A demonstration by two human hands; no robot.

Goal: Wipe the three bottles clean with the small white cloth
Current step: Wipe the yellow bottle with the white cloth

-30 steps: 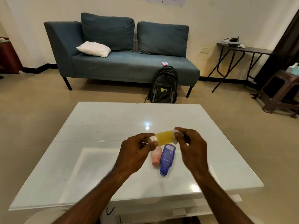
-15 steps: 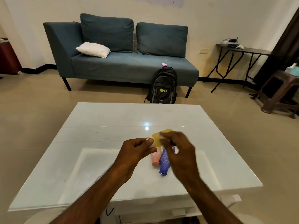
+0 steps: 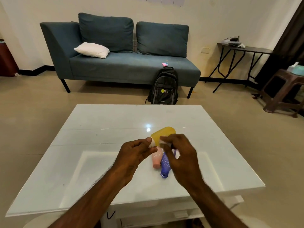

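Thumb and forefinger of the left hand (image 3: 136,155) pinch the pale cap end of a squat yellow plastic bottle (image 3: 162,134), held above the glossy white counter (image 3: 98,145) with its rounded base toward 1 o'clock. The right hand (image 3: 179,155) curls its fingers, pinching the small white cloth (image 3: 162,142) against the bottle's side (only a scrap shows). Below, on the counter, a pink plastic bottle (image 3: 156,159) lies touching the 9 o'clock side of a blue-violet plastic bottle (image 3: 165,165), caps toward 6 o'clock.

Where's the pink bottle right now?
In the head view, the pink bottle lies on the white table near its middle, just left of the blue bottle and below the left hand.
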